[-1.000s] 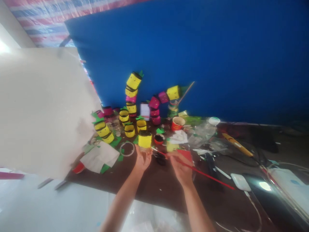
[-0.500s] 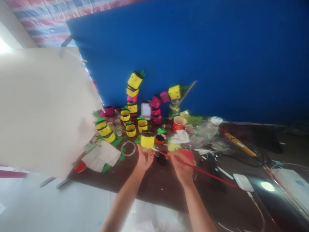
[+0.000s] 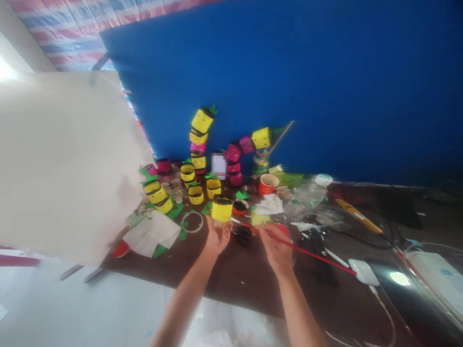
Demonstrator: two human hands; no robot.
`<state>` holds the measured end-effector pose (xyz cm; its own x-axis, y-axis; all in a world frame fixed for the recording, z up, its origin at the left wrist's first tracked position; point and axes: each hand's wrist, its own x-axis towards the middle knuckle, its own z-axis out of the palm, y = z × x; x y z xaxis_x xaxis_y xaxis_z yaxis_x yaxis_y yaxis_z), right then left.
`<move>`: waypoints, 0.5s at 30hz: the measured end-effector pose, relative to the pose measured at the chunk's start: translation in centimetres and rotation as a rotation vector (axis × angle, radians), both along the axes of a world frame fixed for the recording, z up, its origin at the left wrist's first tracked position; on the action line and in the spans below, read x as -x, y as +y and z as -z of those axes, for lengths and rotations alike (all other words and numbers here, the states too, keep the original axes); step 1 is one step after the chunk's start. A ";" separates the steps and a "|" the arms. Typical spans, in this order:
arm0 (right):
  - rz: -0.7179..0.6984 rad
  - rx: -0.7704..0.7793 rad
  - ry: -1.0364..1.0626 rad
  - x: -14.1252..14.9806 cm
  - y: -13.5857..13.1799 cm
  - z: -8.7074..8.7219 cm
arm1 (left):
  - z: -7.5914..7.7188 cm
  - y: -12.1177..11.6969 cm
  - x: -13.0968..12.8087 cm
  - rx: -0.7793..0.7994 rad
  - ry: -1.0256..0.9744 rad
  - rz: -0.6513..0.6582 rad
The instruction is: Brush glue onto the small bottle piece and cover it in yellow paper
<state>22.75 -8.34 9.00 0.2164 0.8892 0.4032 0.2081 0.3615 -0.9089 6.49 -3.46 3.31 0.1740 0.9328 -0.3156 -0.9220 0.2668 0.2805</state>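
Note:
My left hand (image 3: 219, 237) closes round the bottom of a yellow cup (image 3: 222, 209) with a black rim, holding it above the dark table. Its lower part looks clear, and the fingers partly hide it. In my right hand (image 3: 274, 241) is a long red-handled paintbrush (image 3: 320, 259), pinched between the fingers. The brush's pale tip is close to the cup's lower right side; whether they touch I cannot tell. Just behind sits a small red pot with black paint (image 3: 240, 207). Scissors (image 3: 242, 235) with dark handles lie between my hands.
Yellow cups (image 3: 196, 194) and stacked yellow and magenta cups (image 3: 198, 135) stand at the back. A roll of clear tape (image 3: 192, 222) and white paper (image 3: 152, 233) lie left. To the right are a red paper cup (image 3: 268, 184), a plastic bottle (image 3: 318, 189) and a yellow-handled tool (image 3: 359, 216).
My right hand and the paintbrush have shifted slightly right. The brush tip has moved a little right with them. The yellow cup in my left hand has barely moved.

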 end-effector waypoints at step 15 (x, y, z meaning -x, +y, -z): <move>0.007 -0.037 -0.046 0.2 -0.3 -0.3 | 0.8 0.4 0.1 0.017 0.018 0.005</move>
